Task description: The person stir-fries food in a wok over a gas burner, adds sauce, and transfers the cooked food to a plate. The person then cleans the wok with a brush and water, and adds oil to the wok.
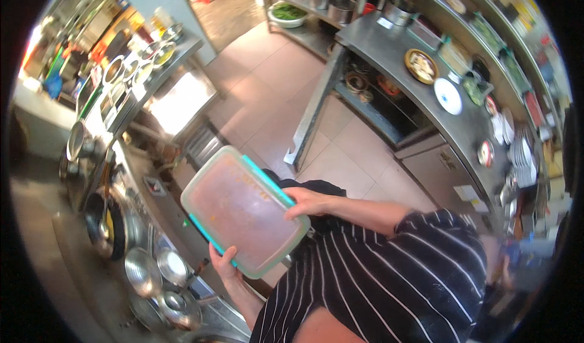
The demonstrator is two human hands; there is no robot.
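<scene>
A lidded plastic food container (246, 210) with turquoise side clips is held in front of my body. Its translucent lid faces up, and the contents look pinkish but blurred. My left hand (224, 261) grips the near left edge by one clip. My right hand (305, 203) holds the opposite long side, thumb on top of the lid. Beyond the container, a cabinet door (319, 105) under the steel counter (378, 41) stands swung open, and bowls (357, 83) show on the dark shelf inside.
At left a stove side holds a wok (102, 224), a perforated skimmer (143, 270) and ladles. The counter on the right carries a white oval plate (448, 96), a brown bowl of food (421, 66) and stacked plates (522, 160). Tiled floor (255, 92) runs between.
</scene>
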